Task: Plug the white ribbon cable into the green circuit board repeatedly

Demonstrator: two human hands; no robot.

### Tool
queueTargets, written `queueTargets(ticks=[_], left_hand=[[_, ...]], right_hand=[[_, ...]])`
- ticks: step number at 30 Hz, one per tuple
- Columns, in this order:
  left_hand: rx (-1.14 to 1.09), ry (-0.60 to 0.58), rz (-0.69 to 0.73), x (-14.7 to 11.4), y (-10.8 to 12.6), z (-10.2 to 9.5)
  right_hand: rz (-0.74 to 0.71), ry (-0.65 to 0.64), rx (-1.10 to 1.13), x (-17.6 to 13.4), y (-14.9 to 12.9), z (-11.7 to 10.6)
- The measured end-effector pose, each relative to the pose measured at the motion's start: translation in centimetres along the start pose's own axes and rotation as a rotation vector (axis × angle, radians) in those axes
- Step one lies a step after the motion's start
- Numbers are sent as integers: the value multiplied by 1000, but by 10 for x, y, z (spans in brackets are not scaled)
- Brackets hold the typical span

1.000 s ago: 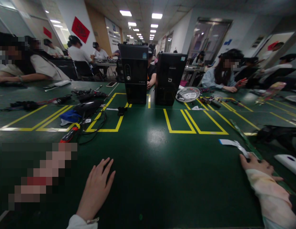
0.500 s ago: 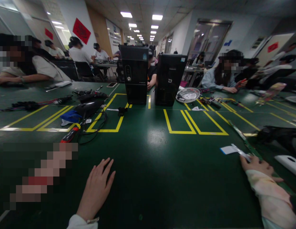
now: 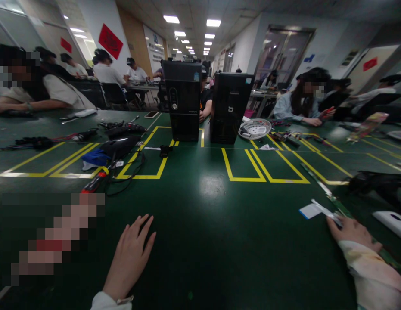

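- Green surface carries everything, marked with yellow tape boxes across its middle.
- Left hand lies flat near the near edge, palm down, fingers spread; its grip is wide and holds nothing. It has not moved over the last second.
- Right hand rests near the right edge, fingertips on a thin strip; how tightly the grip closes on it cannot be told.
- White card lies just beside that hand, towards the middle of the surface. A second ago it lay farther from the near edge and flatter; now it sits closer to the near edge and is turned a little. The right hand has drawn back slightly with it.
- Two black towers and stand upright side by side towards the far edge; each has a small badge, too small to read.
- White basket sits to the right of the towers.
- Black cables and tools lie heaped towards the left edge, a red-handled tool just nearer.
- Red signs hang on the far wall; their writing cannot be read.
- Other people sit round the far and side edges.
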State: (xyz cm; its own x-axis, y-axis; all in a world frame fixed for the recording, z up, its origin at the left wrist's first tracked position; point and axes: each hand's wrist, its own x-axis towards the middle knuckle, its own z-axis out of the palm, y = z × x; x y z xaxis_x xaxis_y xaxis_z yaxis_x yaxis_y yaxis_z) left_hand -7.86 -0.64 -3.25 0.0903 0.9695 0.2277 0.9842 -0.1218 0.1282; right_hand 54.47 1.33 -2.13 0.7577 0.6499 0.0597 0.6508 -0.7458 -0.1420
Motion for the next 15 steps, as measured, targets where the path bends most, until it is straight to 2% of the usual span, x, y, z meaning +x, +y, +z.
queueTargets(ticks=[9,15], left_hand=[[13,8,10,1,-1,1],[7,6,3,2,0,0]], right_hand=[[-40,63,-62,-6,5,9],[-322,219,-116,1,12,12]])
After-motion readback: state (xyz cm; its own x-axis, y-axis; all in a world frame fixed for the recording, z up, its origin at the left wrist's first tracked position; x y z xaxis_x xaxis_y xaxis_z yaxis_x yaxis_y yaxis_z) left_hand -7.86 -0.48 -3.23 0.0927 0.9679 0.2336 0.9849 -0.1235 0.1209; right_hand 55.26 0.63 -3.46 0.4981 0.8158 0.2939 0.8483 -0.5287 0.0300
